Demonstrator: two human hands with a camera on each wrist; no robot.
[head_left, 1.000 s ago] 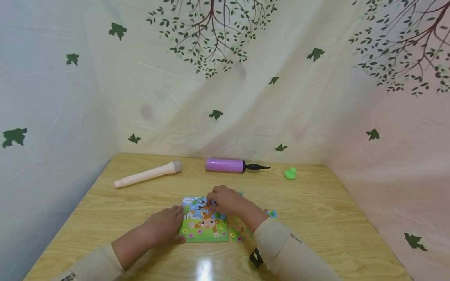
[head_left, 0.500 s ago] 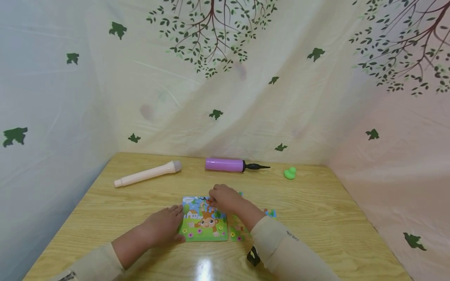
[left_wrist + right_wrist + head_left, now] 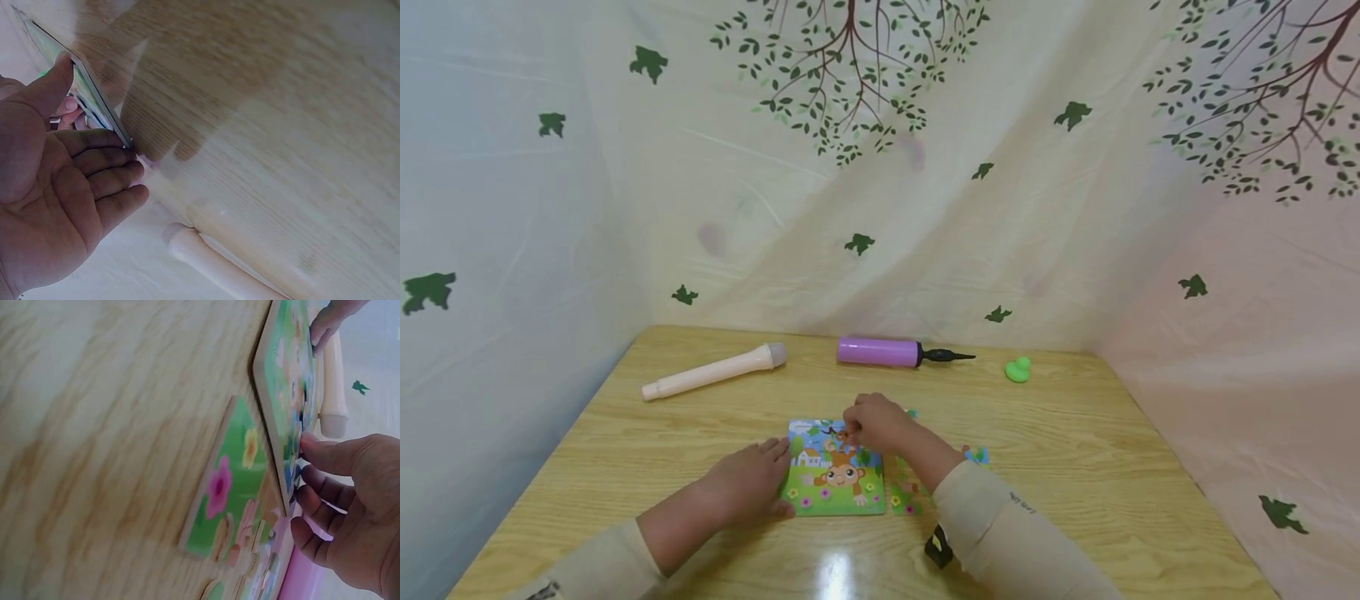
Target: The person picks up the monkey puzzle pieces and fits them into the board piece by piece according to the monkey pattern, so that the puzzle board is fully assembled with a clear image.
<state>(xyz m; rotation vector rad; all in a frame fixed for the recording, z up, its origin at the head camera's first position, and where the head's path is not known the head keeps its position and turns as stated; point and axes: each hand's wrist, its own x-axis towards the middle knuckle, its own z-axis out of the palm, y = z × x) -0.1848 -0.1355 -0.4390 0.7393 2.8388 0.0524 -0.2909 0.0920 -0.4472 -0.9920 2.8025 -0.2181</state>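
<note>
A square jigsaw board [image 3: 842,502] with a cartoon monkey picture lies flat on the table. My left hand [image 3: 751,482] rests along its left edge with fingers fairly straight; the left wrist view shows the thumb over the rim and fingertips at its side. Over the board's upper right, my right hand [image 3: 876,425] pinches a small puzzle piece [image 3: 842,435] between thumb and fingers, though the hand covers much of it. Loose puzzle pieces lie just right of the board, among them a green one with flowers [image 3: 219,487].
Along the back of the wooden table [image 3: 1075,467] lie a pale toy microphone [image 3: 715,372], a purple hand pump [image 3: 878,352] and a green toy duck [image 3: 1018,370]. Another loose piece [image 3: 976,454] sits beyond the right forearm. A printed cloth [image 3: 760,208] hangs behind.
The right hand has shifted slightly over the board's upper right, and the small piece at its fingertips has changed position a little. The left hand stays on the left edge.
</note>
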